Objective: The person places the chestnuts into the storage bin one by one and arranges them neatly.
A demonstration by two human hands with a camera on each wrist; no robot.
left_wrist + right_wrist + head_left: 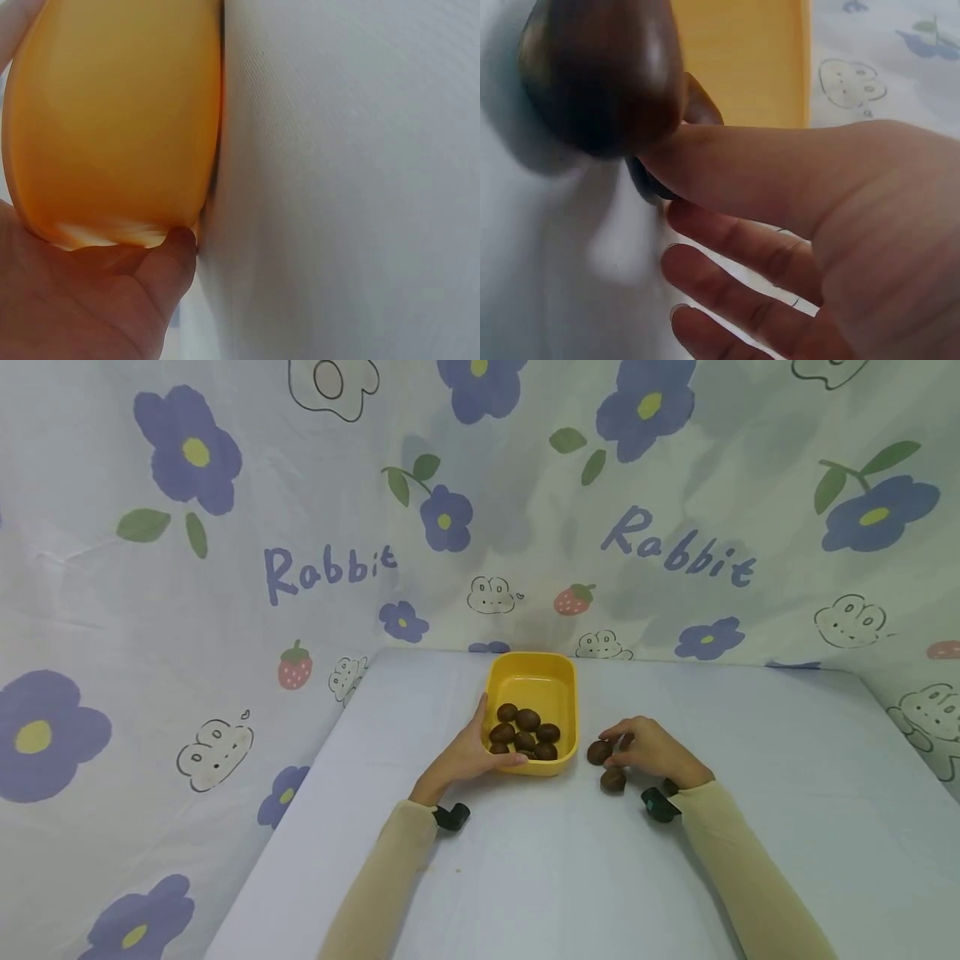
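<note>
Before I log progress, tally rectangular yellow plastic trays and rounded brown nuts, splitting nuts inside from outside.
Rectangular yellow plastic tray: 1
Rounded brown nuts inside: at least 7, some partly hidden
Rounded brown nuts outside: 2 visible
Total: at least 10

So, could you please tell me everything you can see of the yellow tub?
The yellow tub is an open-topped, plastic-looking box with rounded corners and a rim. It stands upright on the white table near its far edge, brown nuts gathered toward its near end. The left hand holds its near left corner.
</note>
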